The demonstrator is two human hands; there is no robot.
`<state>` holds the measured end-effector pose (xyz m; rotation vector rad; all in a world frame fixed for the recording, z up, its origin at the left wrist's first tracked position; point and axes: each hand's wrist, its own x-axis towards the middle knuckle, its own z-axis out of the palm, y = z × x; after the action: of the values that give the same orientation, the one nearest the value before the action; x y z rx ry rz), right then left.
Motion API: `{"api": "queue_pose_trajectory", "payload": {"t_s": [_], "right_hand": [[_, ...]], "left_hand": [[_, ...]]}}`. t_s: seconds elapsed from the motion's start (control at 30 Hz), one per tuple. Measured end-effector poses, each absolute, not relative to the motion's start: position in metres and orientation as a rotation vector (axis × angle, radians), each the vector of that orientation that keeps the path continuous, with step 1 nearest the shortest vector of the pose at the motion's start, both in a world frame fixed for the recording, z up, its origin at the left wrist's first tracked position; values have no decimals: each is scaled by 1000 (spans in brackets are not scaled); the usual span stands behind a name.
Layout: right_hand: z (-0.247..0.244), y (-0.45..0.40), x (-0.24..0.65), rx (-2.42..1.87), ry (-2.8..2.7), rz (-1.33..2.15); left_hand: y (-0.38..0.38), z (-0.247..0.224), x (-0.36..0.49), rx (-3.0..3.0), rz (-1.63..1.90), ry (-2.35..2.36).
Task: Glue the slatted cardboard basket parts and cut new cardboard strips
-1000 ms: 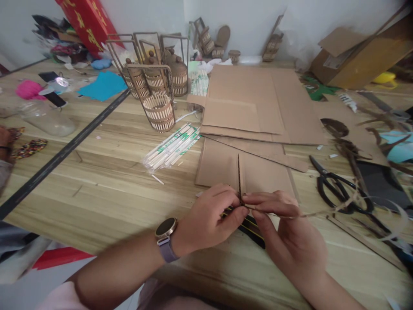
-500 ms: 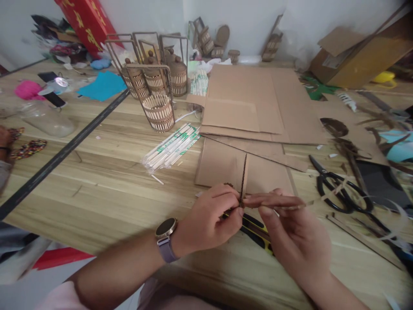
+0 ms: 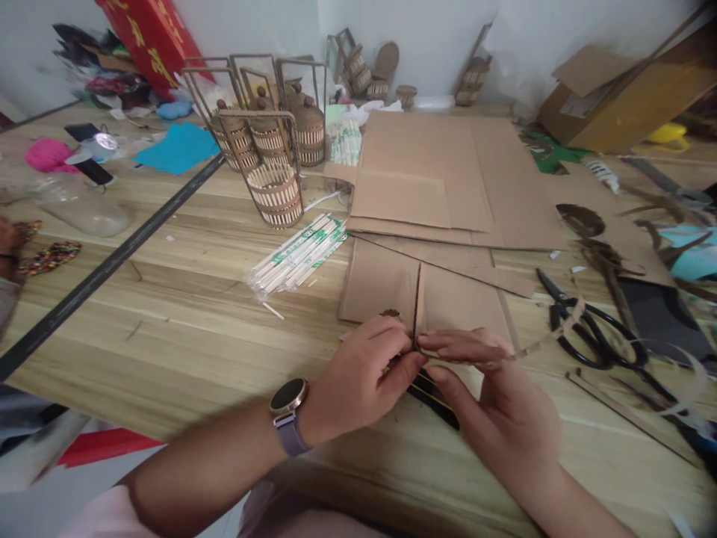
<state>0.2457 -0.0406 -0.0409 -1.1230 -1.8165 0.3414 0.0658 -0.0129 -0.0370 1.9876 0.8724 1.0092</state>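
My left hand (image 3: 367, 373), wearing a watch on its wrist, is closed in a pinch on a narrow corrugated cardboard strip (image 3: 417, 299) that stands up from the fingertips. Part of a dark, ridged-edged piece (image 3: 390, 312) shows behind its knuckles; the rest is hidden. My right hand (image 3: 504, 400) meets the left one at the strip's lower end, its fingers fairly straight and its thumb underneath. A thin, peeled-looking paper strip (image 3: 538, 347) runs along these fingers and trails off to the right. Below both hands lies a black and yellow tool (image 3: 434, 400), partly covered.
Black-handled scissors (image 3: 597, 332) lie right of my hands. Cardboard sheets (image 3: 426, 164) are stacked ahead. Bagged white sticks (image 3: 299, 258) lie near small handled baskets (image 3: 274, 194) at left. A clear jar (image 3: 78, 209) and another person's hand (image 3: 7, 240) are far left.
Both hands have shifted slightly, the right one leftward with its thumb closer to the left fingertips. The upright cardboard strip moved a little left, and the tool below is more covered.
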Motion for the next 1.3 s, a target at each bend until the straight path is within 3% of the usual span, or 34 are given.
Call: {"api": "queue_pose_trajectory", "payload": {"t_s": [0.27,0.53,1.3], "right_hand": [[-37,-40,245,-1115,-1860,249],[-38,-43,247,-1181,-1691,467],[-34,-40,246,-1121,-1878,247]], "left_hand": [[-14,-36,66,2031,1026,836],[-14,-37,65,2050,996,786],[-15,-36,66,2032,1041,898]]}}
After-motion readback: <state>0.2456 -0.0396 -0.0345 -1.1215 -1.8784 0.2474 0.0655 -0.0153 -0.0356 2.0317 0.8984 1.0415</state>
